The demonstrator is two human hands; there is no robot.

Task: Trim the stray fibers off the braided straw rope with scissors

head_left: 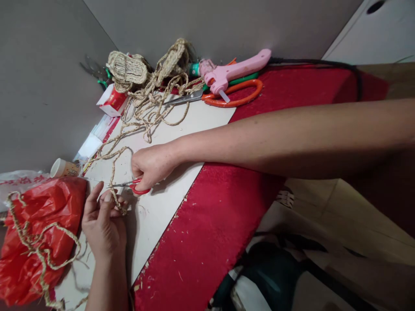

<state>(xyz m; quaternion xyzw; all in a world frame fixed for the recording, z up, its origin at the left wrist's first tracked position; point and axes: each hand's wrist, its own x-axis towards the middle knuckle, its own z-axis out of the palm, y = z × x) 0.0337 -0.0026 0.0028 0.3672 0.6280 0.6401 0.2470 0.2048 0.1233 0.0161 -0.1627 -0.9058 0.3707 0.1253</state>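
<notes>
Rope (113, 172): held above white board (168, 196).
Left hand (105, 224): fingers closed on rope.
Right hand (151, 164): fingers around red-handled scissors (132, 185).
Cut: apparently unfinished.
Remainder: bound coil (128, 69), seemingly unused.

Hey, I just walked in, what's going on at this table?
A person's left hand holds a braided straw cord over a white board. The right hand grips small red-handled scissors, blades at the cord. Nearby, a pink glue gun lies across larger orange-handled scissors.
</notes>
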